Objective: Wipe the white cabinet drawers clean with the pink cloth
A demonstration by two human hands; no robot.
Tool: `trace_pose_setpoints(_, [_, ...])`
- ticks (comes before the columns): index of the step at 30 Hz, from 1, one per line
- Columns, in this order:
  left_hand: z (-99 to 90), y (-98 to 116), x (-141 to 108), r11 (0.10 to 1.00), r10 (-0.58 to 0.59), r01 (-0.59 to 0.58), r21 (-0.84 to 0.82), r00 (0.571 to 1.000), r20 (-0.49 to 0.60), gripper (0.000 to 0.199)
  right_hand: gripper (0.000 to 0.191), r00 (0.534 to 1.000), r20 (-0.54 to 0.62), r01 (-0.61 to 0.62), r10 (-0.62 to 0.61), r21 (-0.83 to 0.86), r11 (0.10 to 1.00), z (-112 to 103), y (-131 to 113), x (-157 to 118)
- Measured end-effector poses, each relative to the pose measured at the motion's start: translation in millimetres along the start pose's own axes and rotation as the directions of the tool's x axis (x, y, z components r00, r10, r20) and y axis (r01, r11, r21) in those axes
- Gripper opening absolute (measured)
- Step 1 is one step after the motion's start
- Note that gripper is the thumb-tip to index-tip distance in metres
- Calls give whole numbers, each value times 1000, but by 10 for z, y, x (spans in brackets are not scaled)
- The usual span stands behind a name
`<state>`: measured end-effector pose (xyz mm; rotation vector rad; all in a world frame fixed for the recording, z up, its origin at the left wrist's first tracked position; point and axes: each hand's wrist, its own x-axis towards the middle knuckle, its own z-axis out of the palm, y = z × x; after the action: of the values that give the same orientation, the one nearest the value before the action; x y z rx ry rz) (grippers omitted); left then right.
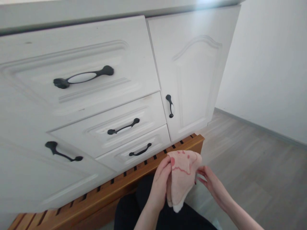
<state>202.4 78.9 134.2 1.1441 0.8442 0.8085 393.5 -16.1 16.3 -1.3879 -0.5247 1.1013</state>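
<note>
A soft pale pink folded cloth (183, 179) with red markings and a whitish lower tip hangs above my dark-clothed lap. My left hand (161, 182) grips its left side, thumb and fingers closed around the folds. At the cloth's right edge is my right hand (207, 179), its fingers bent together and partly hidden behind the fabric. A second layer of the cloth shows underneath on the left. Whether it is a sock or a small towel I cannot tell for certain.
In front stands a white cabinet (153, 110) with shut drawers and doors and dark handles. A slatted wooden bench (105, 195) runs along its foot. To the right are a grey wood-look floor (251, 166) and a white wall (271, 64).
</note>
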Motion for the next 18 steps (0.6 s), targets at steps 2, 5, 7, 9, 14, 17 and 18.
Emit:
trace_pose_setpoints(2, [14,50,-56,984,4,5,-178,999,50,47,67,990,76,-128,119,130,983,-47,66,99])
trace_pose_setpoints(5, [-21,28,-93,959,-23,66,-275,987,158,69,81,922,332,-250,199,119,961,-6,25,69])
trace_pose_setpoints(7, [-95,-59,-93,957,-93,142,-255,976,194,86,96,863,453,-306,224,115,945,38,-44,3])
trace_pose_setpoints(9, [-194,-184,-95,952,-165,203,-230,971,173,90,108,824,516,-362,235,159,919,56,-96,-49])
trace_pose_setpoints(14, [-396,-453,-188,938,-221,255,-235,961,165,98,70,818,503,-393,279,135,909,28,-149,-90])
trace_pose_setpoints(17, [-446,-551,-253,960,-231,254,-118,956,180,110,63,855,439,-333,277,55,941,59,-201,-52])
trace_pose_setpoints(18, [-455,-588,-264,973,-226,229,-5,963,145,110,63,866,428,-295,260,18,955,80,-215,-27])
